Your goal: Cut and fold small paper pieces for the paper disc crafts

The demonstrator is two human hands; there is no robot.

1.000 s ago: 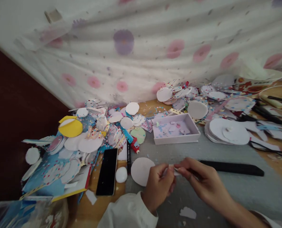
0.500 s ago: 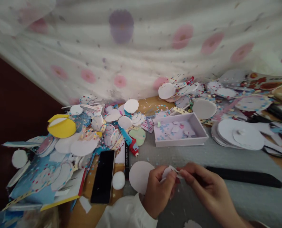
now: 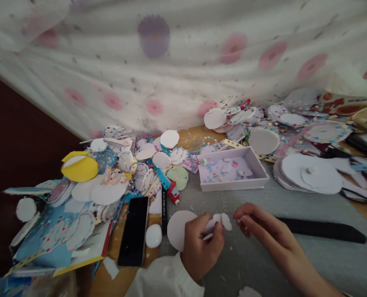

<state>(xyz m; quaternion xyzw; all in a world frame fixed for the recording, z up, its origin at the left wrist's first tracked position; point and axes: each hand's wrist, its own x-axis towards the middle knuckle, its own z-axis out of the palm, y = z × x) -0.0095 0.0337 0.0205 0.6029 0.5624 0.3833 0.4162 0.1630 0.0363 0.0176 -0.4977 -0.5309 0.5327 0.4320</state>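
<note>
Paper scrap, pinched in my left hand

Paper scrap (image 3: 218,220): small, white, thin, lobed outline with rounded edges; held above the grey mat (image 3: 264,198), just right of a white paper disc (image 3: 177,222); my left hand (image 3: 200,243) fingers closed on it; my right hand (image 3: 260,231) just beside, fingertips loosely curled, holding nothing, not touching it.

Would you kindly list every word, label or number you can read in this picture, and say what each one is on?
Nothing can be read with certainty.
Black marker: pale lettering along the barrel, too small to read.
Red-and-white packet at far right: printed pattern, blurred, no legible words.
Black phone: dark screen, no text.
Small white paper pieces in the left hand: blank on the visible side.
</note>
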